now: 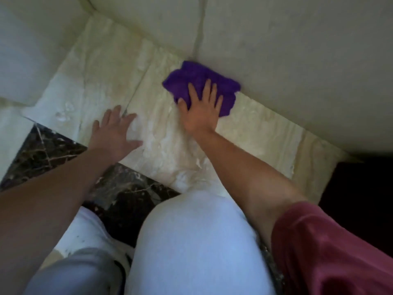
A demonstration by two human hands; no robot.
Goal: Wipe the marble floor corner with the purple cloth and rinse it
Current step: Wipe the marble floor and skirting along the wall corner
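A crumpled purple cloth (197, 81) lies on the pale marble floor (106, 81), pushed against the foot of the cream wall (297, 60). My right hand (201, 111) lies flat on the near part of the cloth with fingers spread, pressing it down. To the left, my left hand (116, 135) rests flat on the bare marble with fingers apart and nothing in it. The floor's corner shows at the upper left, where two walls meet.
Dark veined marble (46, 150) borders the pale strip on the near side. My knee in light trousers (197, 241) and a white shoe (89, 231) fill the foreground. A dark opening (361, 199) lies at the right. Wet smears show on the pale marble.
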